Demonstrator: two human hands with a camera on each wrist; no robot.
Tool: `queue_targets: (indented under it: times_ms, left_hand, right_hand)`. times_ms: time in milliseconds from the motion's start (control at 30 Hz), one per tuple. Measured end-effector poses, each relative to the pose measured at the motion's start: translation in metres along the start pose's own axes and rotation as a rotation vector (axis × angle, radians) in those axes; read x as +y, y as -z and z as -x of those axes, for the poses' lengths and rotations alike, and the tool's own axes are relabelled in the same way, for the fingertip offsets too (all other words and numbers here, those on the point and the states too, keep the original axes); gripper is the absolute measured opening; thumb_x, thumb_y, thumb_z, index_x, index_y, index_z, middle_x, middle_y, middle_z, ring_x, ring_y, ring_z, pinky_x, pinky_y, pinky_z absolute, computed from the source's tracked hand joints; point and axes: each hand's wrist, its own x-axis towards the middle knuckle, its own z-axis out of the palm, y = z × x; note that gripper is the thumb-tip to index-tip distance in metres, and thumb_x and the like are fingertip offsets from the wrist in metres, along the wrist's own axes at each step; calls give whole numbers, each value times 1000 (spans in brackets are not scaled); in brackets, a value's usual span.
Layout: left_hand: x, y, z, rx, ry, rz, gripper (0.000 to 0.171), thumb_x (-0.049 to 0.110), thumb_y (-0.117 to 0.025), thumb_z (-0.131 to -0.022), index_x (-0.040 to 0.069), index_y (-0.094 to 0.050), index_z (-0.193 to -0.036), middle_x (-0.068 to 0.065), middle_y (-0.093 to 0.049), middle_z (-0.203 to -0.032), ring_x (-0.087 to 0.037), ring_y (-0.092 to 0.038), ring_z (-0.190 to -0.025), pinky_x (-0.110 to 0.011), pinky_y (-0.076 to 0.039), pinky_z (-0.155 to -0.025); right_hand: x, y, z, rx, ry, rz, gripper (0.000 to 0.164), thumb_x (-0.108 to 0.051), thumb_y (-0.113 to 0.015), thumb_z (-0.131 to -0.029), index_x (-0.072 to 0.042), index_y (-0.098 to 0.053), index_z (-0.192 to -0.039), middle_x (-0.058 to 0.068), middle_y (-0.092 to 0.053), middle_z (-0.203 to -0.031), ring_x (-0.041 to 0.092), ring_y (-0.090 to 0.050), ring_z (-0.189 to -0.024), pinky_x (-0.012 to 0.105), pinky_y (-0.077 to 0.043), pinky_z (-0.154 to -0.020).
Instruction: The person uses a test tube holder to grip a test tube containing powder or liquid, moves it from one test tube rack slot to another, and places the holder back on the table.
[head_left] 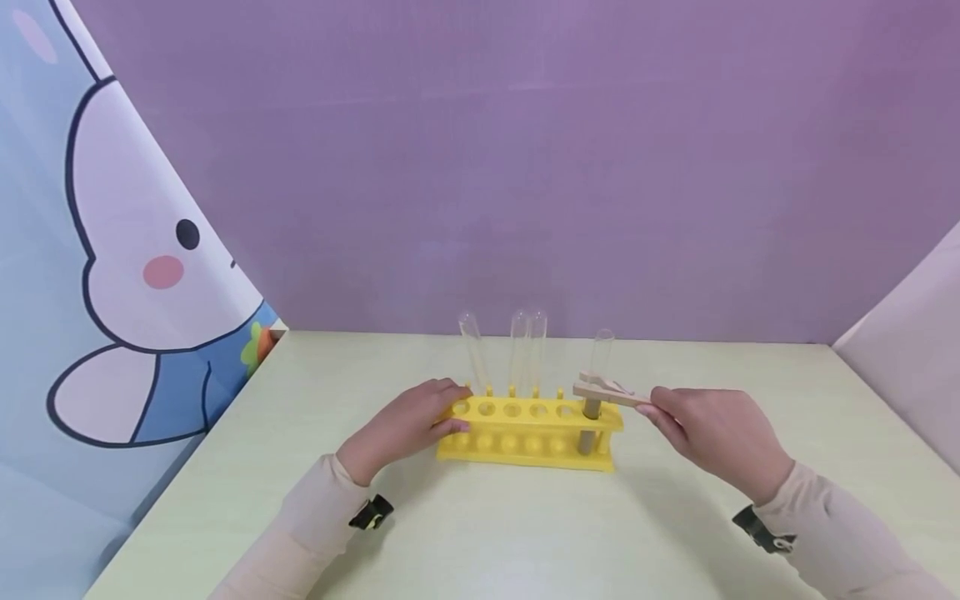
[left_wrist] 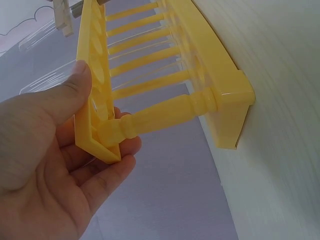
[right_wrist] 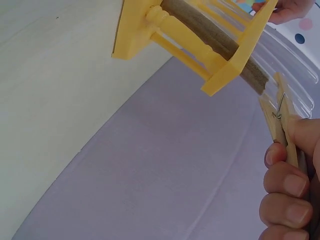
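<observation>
A yellow test tube rack (head_left: 525, 461) stands on the table. My left hand (head_left: 408, 421) grips the left end of its top plate, thumb over the plate and fingers beneath in the left wrist view. At the rack's right end stands a clear test tube (head_left: 603, 352) with grey-brown contents (right_wrist: 254, 77) in its lower part. A wooden test tube holder (head_left: 611, 394) is in my right hand (head_left: 723, 429), held by its handle. Its wooden jaws lie at the tube just above the rack's top plate. Fingers curl round the holder (right_wrist: 281, 117) in the right wrist view.
Three empty test tubes (head_left: 537, 346) stand upside down along the rack's back row, the leftmost one leaning. Behind the pale table (head_left: 480, 533) rises a purple backdrop (head_left: 480, 167). A cartoon-printed sheet (head_left: 150, 208) hangs at the left.
</observation>
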Motion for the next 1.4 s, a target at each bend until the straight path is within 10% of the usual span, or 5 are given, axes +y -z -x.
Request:
queue_targets:
  times_ms: [733, 1067, 1400]
  left_hand:
    - [-1, 0, -1, -5, 4, -8, 45, 28, -65, -88, 0, -57, -123, -7, -62, -109, -19, -58, -94, -34, -50, -84]
    - [0, 0, 0, -20, 15, 5, 45, 28, -64, -89, 2, -57, -125, -7, -62, -110, -19, -58, -94, -34, -49, -85]
    - [-1, -2, -2, -33, 34, 10, 45, 26, -65, -88, 2, -57, -125, -6, -61, -108, -16, -56, -90, -33, -49, -82]
  right_hand:
    - [-2, 0, 2, -54, -35, -18, 52, -56, -20, -98, -23, -39, -62, -16, -19, -53, -1, -15, -44, 19, -14, -40]
    - [-2, 1, 3, -134, -90, -35, 34, -34, -61, -92, -24, -43, -65, -15, -22, -52, 0, -16, -45, 20, -15, -40]
    - [4, -1, 2, -159, -98, -59, 27, -30, -64, -89, -23, -49, -68, -15, -25, -52, -1, -19, -45, 19, -18, -39]
